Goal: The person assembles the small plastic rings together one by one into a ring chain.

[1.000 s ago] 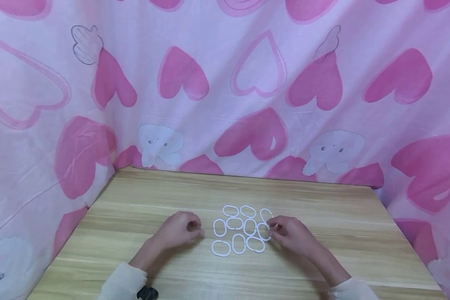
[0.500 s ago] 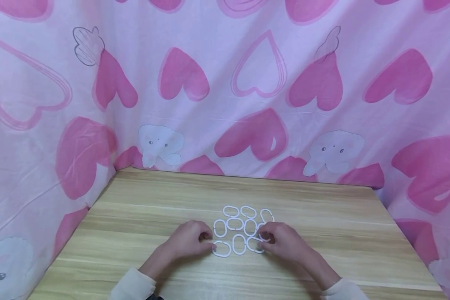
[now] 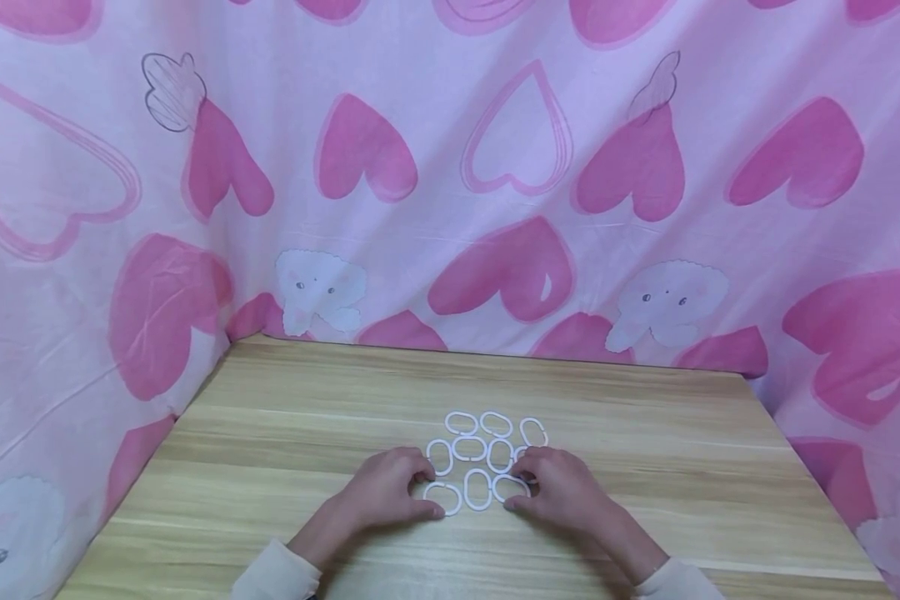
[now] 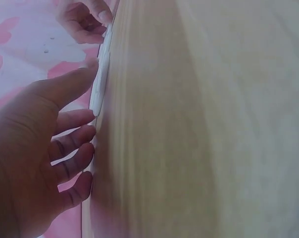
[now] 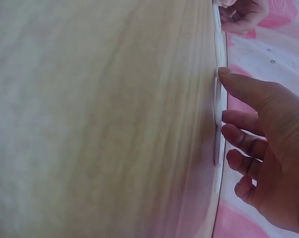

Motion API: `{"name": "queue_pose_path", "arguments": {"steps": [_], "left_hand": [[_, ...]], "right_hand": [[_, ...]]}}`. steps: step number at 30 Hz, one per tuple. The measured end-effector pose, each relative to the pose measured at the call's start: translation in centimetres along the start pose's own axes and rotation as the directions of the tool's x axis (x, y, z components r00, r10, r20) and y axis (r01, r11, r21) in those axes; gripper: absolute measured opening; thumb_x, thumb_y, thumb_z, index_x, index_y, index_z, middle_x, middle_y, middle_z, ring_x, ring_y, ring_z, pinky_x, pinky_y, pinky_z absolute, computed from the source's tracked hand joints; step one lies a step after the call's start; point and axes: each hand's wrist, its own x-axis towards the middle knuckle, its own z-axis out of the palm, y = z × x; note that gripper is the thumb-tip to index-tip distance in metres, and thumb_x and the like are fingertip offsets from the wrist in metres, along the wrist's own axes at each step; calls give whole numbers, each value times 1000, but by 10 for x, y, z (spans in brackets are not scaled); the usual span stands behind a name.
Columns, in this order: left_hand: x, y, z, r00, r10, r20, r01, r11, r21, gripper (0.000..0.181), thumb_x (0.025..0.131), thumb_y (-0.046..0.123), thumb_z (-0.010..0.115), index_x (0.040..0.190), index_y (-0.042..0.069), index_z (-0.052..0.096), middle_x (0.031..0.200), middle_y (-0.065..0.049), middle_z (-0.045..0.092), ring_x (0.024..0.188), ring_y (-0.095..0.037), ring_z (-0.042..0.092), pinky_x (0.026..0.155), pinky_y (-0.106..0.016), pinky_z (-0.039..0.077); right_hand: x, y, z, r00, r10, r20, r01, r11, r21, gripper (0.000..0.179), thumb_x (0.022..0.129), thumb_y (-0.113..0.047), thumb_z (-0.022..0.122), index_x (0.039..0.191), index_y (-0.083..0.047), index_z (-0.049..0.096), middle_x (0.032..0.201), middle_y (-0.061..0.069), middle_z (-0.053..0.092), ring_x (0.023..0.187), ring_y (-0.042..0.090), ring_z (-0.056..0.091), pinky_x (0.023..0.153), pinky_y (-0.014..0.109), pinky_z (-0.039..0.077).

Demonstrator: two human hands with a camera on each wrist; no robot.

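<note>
Several white oval plastic links, each split by a small gap, lie flat in a loose cluster. My left hand (image 3: 386,487) is at the front left link (image 3: 450,487), thumb and index finger spread at its left part. In the left wrist view, the left hand's (image 4: 35,129) fingers are apart and loosely bent beside the links (image 4: 101,84). My right hand (image 3: 566,487) reaches over the front right link (image 3: 506,482), thumb at its near edge and index finger at its far side. The right hand's (image 5: 273,134) other fingers are loosely bent in the right wrist view.
Between the hands lies the front middle link (image 3: 477,471); behind it are more links, such as the back left one (image 3: 461,412). All rest on a wood-grain table (image 3: 307,383). A pink heart-print curtain (image 3: 435,250) stands along the back and sides.
Both hands have moved in toward the cluster: the left to the right and nearer, the right to the left and nearer, from the right-hand links to the front right one. The links look unmoved.
</note>
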Motion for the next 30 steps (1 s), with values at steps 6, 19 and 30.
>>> {"name": "queue_pose_path", "arguments": {"steps": [6,19,30], "left_hand": [[3,2,2,1000,-7,-5,7,1000,25,43,71,52,87,94,18,73,81,14,58,73,1,47,69,-20,43],[3,1,8,999,-46,-17,45,998,-37,40,69,44,90,94,17,74,86,13,62,80,0,52,74,-23,45],[0,3,13,992,-124,-27,116,972,-204,36,67,31,93,93,17,72,83,12,64,76,0,52,72,-20,45]], "right_hand": [[1,-1,1,1000,17,-11,-17,1000,-2,35,72,-45,88,92,-20,76,83,-15,63,76,-2,50,71,24,48],[3,0,3,998,67,22,-68,997,42,34,71,-42,90,92,-20,73,84,-15,60,79,0,48,72,24,46],[1,-1,4,995,92,25,-94,993,77,35,71,-39,90,93,-23,69,78,-17,58,72,-2,47,68,22,43]]}}
